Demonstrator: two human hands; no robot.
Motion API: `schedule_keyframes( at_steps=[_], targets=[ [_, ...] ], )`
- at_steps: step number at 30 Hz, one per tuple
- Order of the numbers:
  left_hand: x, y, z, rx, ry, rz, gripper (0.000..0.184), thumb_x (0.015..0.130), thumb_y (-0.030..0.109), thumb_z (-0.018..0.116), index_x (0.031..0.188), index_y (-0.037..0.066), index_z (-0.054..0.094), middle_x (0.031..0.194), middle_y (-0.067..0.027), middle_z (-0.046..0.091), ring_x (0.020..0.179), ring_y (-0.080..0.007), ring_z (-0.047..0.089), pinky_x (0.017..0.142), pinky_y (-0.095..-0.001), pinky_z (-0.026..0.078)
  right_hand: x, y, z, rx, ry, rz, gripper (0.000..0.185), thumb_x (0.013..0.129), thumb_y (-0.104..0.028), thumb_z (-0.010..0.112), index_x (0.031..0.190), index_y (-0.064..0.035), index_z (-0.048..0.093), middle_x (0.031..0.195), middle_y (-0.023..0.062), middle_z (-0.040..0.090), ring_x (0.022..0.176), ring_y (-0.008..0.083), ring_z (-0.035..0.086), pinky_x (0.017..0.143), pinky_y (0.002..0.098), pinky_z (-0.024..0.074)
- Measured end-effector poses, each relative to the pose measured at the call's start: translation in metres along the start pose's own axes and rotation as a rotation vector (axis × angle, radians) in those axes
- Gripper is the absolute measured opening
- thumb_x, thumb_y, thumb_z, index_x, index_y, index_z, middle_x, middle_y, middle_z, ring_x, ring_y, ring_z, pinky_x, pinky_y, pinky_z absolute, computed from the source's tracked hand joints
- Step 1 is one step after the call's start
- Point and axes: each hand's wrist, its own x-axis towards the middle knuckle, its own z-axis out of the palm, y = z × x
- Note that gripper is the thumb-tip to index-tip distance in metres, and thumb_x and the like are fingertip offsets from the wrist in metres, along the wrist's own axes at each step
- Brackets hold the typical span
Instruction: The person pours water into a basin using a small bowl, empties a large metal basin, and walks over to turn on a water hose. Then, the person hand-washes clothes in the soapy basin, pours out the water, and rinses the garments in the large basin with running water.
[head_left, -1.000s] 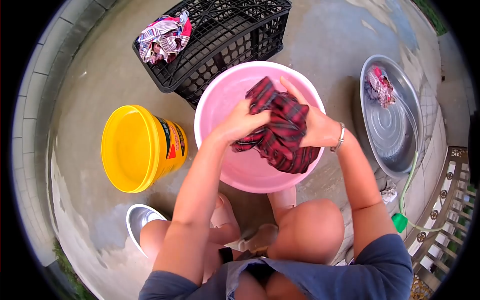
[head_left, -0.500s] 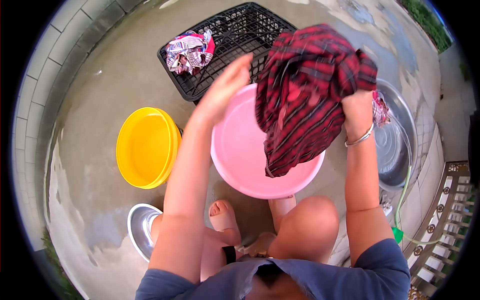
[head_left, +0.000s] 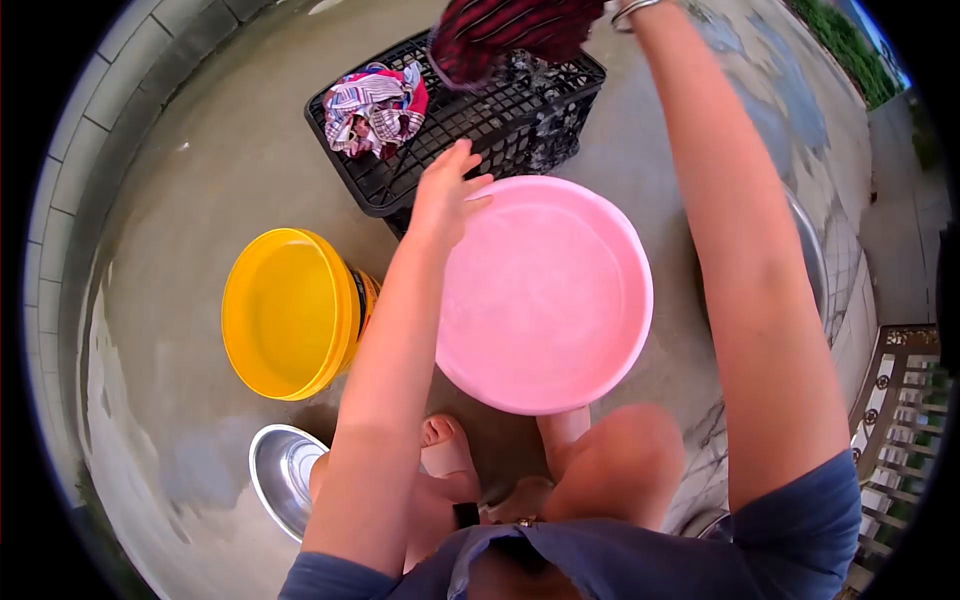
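Observation:
A dark red plaid cloth point(head_left: 515, 40) hangs in the air at the top edge, over the black crate point(head_left: 400, 185). It trails from my right hand, which is almost wholly cut off by that edge beyond a silver bracelet point(head_left: 636, 8); its fingers are out of sight. My left hand point(head_left: 450, 190) is open and holds nothing, fingers apart, by the left rim of the pink basin point(head_left: 545, 300). Water or a wet sheen shows in the basin. On the crate's left end lies a crumpled striped and pink cloth point(head_left: 375, 108).
A yellow bucket point(head_left: 285, 315) stands left of the basin, and a small metal bowl point(head_left: 288, 480) is at the lower left by my leg. Behind my right arm shows the rim of a large metal basin point(head_left: 812, 255). A railing point(head_left: 900, 430) stands at the far right.
The plaid cloth has gone from above the basin up and forward over the crate, with my right arm stretched out. My left hand has let go of it and stays near the basin.

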Motion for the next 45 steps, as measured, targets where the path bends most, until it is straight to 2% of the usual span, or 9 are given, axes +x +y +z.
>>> schedule_keyframes(
  at_steps=[1,3,6,8,11,14,16,20,45],
  targets=[
    [0.001,-0.007,-0.009,0.032,-0.011,0.000,0.044,0.085,0.033,0.040,0.117,0.003,0.037,0.117,-0.0172,0.041,0.101,-0.0302,0.045,0.081,-0.0420,0.040,-0.027,-0.001,0.015,-0.118,0.131,0.140,0.045,0.064,-0.009,0.066,0.103,0.0012,0.046,0.082,0.0078,0.056,0.075,0.0198,0.054,0.071,0.0309,0.0439],
    [0.002,-0.019,-0.026,0.061,-0.023,0.001,0.039,0.086,0.031,0.041,0.112,0.002,0.043,0.109,-0.0159,0.049,0.094,-0.0270,0.050,0.077,-0.0383,0.044,-0.063,0.055,-0.048,-0.343,-0.880,0.376,0.047,0.066,-0.016,0.067,0.106,-0.0009,0.046,0.087,0.0082,0.056,0.082,0.0157,0.052,0.076,0.0278,0.0416],
    [-0.009,-0.044,-0.054,0.277,0.066,0.035,0.030,0.085,0.025,0.042,0.102,0.001,0.050,0.092,-0.0116,0.058,0.083,-0.0211,0.055,0.070,-0.0322,0.046,-0.103,0.033,-0.118,-0.466,-1.498,0.919,0.047,0.071,-0.036,0.061,0.105,-0.0058,0.051,0.094,0.0051,0.058,0.082,0.0148,0.054,0.067,0.0297,0.0458],
    [-0.012,-0.068,-0.076,0.520,0.183,0.223,0.028,0.084,0.022,0.044,0.095,-0.002,0.054,0.088,-0.0115,0.058,0.078,-0.0205,0.056,0.069,-0.0307,0.045,-0.145,0.016,-0.177,-0.532,-1.352,1.269,0.050,0.071,-0.036,0.060,0.108,-0.0045,0.050,0.104,0.0108,0.054,0.092,0.0181,0.051,0.076,0.0289,0.0430],
    [-0.027,-0.114,-0.109,0.958,0.549,0.544,0.032,0.081,0.026,0.047,0.093,-0.002,0.054,0.083,-0.0151,0.059,0.074,-0.0252,0.056,0.068,-0.0322,0.044,-0.215,0.005,-0.274,-0.999,-1.338,1.104,0.065,0.070,-0.035,0.061,0.118,0.0029,0.037,0.120,0.0217,0.039,0.112,0.0297,0.038,0.093,0.0342,0.0307],
    [-0.041,-0.170,-0.132,1.096,0.805,0.462,0.034,0.081,0.030,0.047,0.087,-0.003,0.055,0.077,-0.0177,0.058,0.074,-0.0303,0.055,0.069,-0.0343,0.043,-0.256,-0.033,-0.314,-0.618,-0.991,1.710,0.053,0.070,-0.028,0.062,0.107,0.0038,0.044,0.096,0.0180,0.055,0.085,0.0230,0.055,0.076,0.0312,0.0442],
    [-0.057,-0.173,-0.131,1.000,0.770,0.252,0.035,0.081,0.031,0.047,0.082,-0.003,0.054,0.074,-0.0168,0.057,0.071,-0.0286,0.055,0.067,-0.0338,0.043,-0.305,-0.028,-0.335,-0.581,-0.730,1.335,0.038,0.068,-0.019,0.061,0.096,0.0050,0.049,0.080,0.0127,0.057,0.066,0.0168,0.055,0.063,0.0276,0.0457],
    [-0.062,-0.164,-0.142,0.556,0.577,-0.011,0.037,0.082,0.032,0.048,0.073,-0.003,0.052,0.067,-0.0075,0.053,0.061,-0.0132,0.048,0.057,-0.0255,0.040,-0.301,-0.039,-0.318,-0.532,-0.588,1.426,0.028,0.064,-0.011,0.058,0.087,0.0052,0.053,0.075,0.0118,0.058,0.062,0.0154,0.054,0.060,0.0269,0.0440],
    [-0.073,-0.153,-0.172,0.425,0.572,0.173,0.030,0.075,0.026,0.061,0.059,0.004,0.048,0.057,0.0019,0.047,0.050,-0.0067,0.038,0.047,-0.0216,0.033,-0.314,-0.071,-0.295,-0.536,-0.405,1.307,0.019,0.058,-0.004,0.060,0.075,0.0034,0.055,0.066,0.0073,0.057,0.058,0.0137,0.052,0.053,0.0268,0.0443]
  ],
)
